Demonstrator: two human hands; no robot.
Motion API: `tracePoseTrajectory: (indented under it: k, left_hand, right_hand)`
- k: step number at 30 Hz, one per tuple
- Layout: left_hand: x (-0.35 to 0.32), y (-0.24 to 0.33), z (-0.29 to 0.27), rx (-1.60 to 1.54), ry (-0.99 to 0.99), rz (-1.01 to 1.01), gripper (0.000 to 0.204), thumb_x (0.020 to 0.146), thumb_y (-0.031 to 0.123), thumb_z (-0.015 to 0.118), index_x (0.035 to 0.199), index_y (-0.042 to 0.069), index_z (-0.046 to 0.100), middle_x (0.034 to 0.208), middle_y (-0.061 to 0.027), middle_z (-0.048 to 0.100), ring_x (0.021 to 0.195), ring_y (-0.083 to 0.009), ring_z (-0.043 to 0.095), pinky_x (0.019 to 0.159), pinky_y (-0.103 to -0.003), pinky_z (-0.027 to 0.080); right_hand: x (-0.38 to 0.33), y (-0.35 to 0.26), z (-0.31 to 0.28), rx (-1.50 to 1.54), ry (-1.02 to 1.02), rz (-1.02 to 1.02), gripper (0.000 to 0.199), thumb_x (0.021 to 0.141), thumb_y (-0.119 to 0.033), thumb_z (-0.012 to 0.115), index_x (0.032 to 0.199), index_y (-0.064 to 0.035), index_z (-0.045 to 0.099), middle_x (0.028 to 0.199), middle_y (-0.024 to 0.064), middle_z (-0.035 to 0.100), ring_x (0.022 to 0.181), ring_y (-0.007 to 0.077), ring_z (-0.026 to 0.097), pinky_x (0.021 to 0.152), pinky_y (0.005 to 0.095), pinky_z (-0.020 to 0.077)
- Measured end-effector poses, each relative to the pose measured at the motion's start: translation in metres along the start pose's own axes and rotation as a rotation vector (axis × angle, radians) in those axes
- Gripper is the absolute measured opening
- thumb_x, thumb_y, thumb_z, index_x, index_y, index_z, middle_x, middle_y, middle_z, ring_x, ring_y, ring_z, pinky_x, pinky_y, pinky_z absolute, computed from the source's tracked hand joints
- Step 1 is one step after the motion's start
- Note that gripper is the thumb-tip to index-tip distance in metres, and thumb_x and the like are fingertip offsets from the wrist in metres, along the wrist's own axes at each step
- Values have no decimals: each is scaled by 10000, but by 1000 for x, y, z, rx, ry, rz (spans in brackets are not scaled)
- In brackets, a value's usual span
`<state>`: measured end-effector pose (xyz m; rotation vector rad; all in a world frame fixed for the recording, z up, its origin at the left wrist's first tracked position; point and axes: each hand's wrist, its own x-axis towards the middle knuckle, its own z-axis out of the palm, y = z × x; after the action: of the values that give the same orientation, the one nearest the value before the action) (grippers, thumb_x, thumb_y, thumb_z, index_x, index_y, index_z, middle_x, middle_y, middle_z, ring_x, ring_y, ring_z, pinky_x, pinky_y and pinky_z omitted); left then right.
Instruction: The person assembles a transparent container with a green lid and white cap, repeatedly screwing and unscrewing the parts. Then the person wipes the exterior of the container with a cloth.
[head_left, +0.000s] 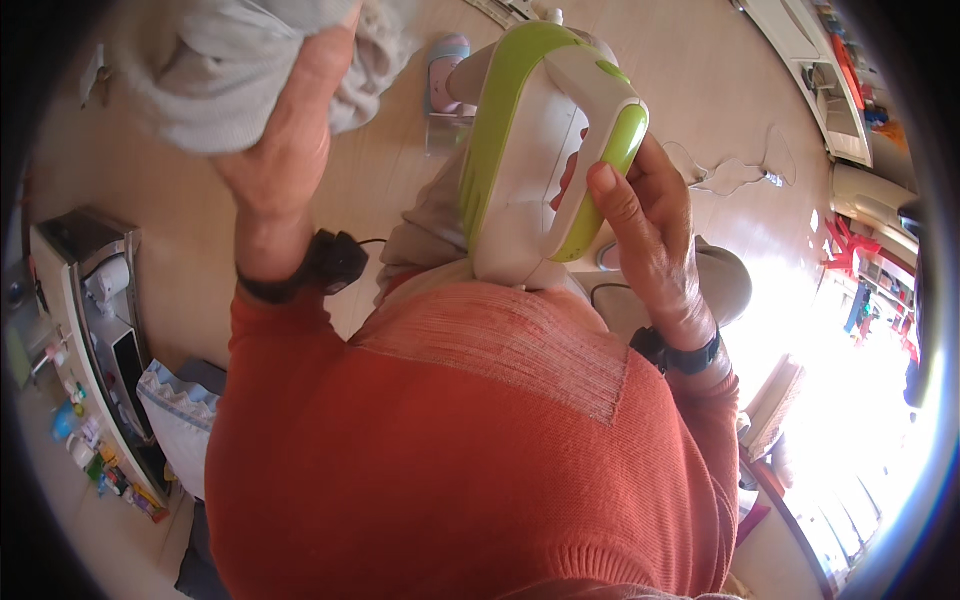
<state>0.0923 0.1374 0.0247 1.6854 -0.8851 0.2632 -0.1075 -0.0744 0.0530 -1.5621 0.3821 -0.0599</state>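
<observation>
At the upper left, my left hand [290, 150] grips a bunched light grey cloth [215, 95]. Its thumb lies over the fabric, while the other fingers are hidden behind it. My right hand [655, 225] is wrapped round the loop handle of a white and green handheld appliance [535, 170], thumb on the near side. The appliance is held upright in front of my body, its wide body left of the handle. I cannot make out its exact kind. Cloth and appliance are apart.
A slippered foot [450, 80] shows beyond the appliance on the pale wooden floor [395, 200]. A thin cable [735, 180] lies on the floor at right. A low cabinet [110, 290] stands at left, with a white bag-like thing [180, 430] beside it. Shelves [815, 75] line the upper right.
</observation>
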Motion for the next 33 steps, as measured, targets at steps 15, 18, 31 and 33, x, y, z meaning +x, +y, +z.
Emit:
tracePoseTrajectory:
  k: [15,18,31,33]
  left_hand:
    - [0,52,43,900,-934,612,341,801,149,685,1127,50,678,999,-100,645,821,-249,652,658,-369,555]
    - [10,51,49,727,-1081,482,343,824,167,687,1149,56,681,994,-118,676,760,-256,698,635,-376,573]
    - [-21,39,25,220,-1190,334,417,824,165,706,1238,124,687,1022,-99,669,768,-263,678,644,-390,563]
    - [-39,30,17,230,-1181,291,420,852,138,672,1272,147,682,1066,-82,673,833,-256,677,681,-390,564]
  right_hand:
    - [-4,9,-19,-35,-45,-16,421,1072,-283,601,1304,58,518,1013,67,660,927,116,610,814,283,510]
    - [-5,14,-21,-32,-40,-65,459,1072,-308,595,1323,66,508,1027,94,669,932,149,646,831,301,530]
    - [-18,21,-15,53,1,-23,678,992,-480,667,1386,45,499,1081,114,679,995,180,659,889,312,531]
    - [-20,21,-10,82,12,-11,678,992,-488,662,1375,48,502,1066,119,677,935,194,675,854,330,545]
